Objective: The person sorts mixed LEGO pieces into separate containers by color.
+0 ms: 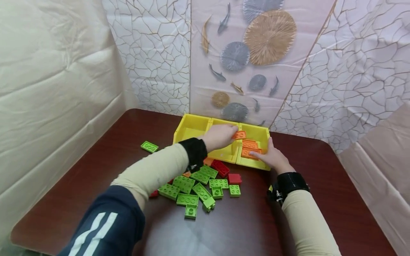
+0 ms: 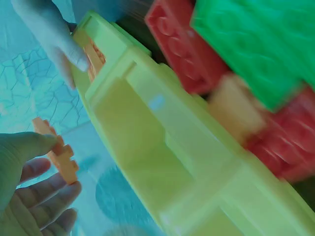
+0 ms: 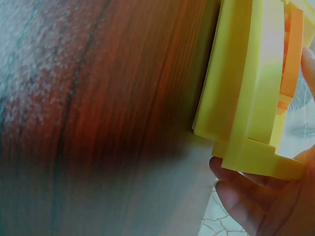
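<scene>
My left hand [image 1: 220,137] pinches an orange toy brick [image 1: 239,135] between thumb and fingers, above the yellow three-compartment tray [image 1: 194,124], near its right-hand divider. The left wrist view shows the studs of this orange brick [image 2: 61,156] turned away from the palm. At the tray's right end, my right hand [image 1: 276,159] grips the end wall, its thumb reaching inside by the orange bricks [image 1: 250,144] lying in the right compartment. Fingers of the right hand [image 3: 256,201] curl around the outside of that wall in the right wrist view.
Green bricks [image 1: 184,184] lie in a loose group before the tray, with red bricks [image 1: 220,168] and a few orange ones among them. One green brick [image 1: 149,147] lies apart at the left. Patterned cloth hangs behind the dark wooden table [image 1: 243,227].
</scene>
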`<state>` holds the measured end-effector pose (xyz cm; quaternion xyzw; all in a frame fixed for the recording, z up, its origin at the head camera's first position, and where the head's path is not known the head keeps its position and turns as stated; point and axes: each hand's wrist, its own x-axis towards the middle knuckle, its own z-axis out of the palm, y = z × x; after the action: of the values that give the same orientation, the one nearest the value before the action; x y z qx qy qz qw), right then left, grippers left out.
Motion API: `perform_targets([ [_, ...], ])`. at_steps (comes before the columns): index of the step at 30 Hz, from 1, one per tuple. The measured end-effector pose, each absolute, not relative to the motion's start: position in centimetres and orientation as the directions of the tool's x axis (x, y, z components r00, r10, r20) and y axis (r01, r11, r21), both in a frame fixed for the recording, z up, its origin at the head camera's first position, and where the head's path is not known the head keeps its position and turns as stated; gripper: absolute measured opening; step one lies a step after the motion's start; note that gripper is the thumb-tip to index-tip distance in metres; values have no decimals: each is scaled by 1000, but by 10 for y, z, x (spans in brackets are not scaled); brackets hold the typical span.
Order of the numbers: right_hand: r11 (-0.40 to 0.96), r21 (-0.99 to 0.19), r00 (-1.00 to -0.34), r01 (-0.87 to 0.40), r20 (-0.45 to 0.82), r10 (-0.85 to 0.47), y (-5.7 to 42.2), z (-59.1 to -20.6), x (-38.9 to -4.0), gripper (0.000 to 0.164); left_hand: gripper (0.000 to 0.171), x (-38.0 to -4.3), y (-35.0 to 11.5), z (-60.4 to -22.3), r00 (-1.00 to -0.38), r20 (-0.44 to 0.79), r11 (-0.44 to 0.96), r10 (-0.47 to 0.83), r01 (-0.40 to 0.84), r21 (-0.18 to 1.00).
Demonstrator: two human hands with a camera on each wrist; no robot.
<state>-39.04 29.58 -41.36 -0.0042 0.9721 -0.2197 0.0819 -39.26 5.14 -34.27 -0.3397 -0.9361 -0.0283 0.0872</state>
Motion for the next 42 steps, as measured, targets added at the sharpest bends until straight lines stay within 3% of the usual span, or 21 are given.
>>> perform_targets([
  [5, 912, -409, -987, 33, -159, -36, 296, -417, -391, 116, 28, -412, 98, -357, -792, 134, 802, 596, 596, -44],
  [12, 919, -393, -989, 35, -144, -24, 301, -418, -395, 107, 30, -433, 129, -372, -828, 118, 836, 549, 539, -105],
  [22, 915, -402, -987, 43, -160, -24, 298, -415, -391, 107, 29, -438, 134, -382, -866, 88, 869, 492, 483, -109],
  [42, 905, -424, -988, 42, -155, -27, 297, -412, -387, 105, 22, -447, 132, -393, -845, 105, 851, 524, 517, -89],
])
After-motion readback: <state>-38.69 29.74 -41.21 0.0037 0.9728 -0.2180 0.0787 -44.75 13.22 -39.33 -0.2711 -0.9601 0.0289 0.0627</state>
